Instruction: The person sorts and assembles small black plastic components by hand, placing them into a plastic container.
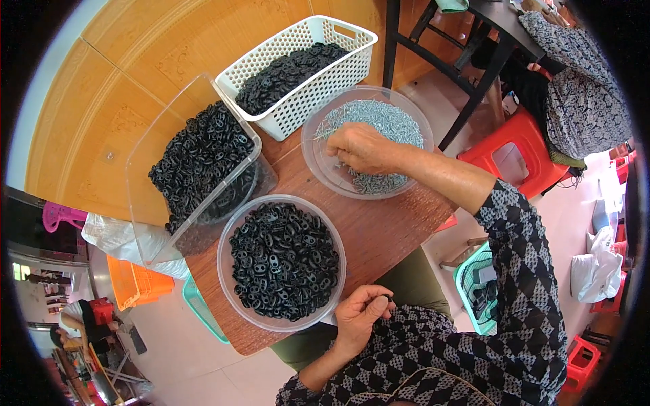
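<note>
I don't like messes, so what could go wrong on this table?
Two things, maybe. The clear bowl of black pieces sits close to the table's near edge, so a bump from the left hand beside it might spill them. And the right hand is at the other bowl, full of thin silver metal pieces; they may be pointy, so a finger could get pricked.

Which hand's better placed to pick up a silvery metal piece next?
Right, most likely: the right hand is at the silvery metal pieces. The left hand sits away from them, nearer the black two-hole pieces, apparently pinching a small dark piece.
</note>
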The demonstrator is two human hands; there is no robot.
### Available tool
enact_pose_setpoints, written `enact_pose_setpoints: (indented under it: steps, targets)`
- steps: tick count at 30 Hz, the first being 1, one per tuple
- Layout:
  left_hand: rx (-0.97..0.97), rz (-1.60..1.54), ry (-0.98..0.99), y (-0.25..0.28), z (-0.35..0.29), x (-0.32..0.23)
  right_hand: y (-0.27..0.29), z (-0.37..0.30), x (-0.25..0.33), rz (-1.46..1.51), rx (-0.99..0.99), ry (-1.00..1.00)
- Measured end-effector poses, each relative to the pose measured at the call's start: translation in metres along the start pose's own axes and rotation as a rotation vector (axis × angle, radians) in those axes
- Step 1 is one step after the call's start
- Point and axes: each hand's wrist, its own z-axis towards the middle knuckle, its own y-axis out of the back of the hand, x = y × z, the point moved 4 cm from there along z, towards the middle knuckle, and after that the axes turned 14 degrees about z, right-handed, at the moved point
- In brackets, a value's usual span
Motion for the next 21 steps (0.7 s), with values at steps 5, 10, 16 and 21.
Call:
enact_pose_setpoints:
  steps: [5, 10, 16, 21]
  targets:
    - [-0.146, 0.559, -0.419, 0.006, 0.019, 0.007, 0.006, -0.008, 0.025, -0.066, -0.063, 0.14]
    - [-0.22, 0.663, -0.513, 0.001, 0.027, 0.011, 0.009, -0.035, 0.05, -0.009, -0.149, 0.203]
    - [-0.226, 0.321, -0.179, 0.005, 0.032, 0.017, 0.004, -0.079, 0.064, 0.126, -0.165, 0.157]
    - [-0.196, 1.028, -0.808, -0.007, 0.026, -0.001, -0.015, -0.121, 0.079, 0.33, -0.111, 0.083]
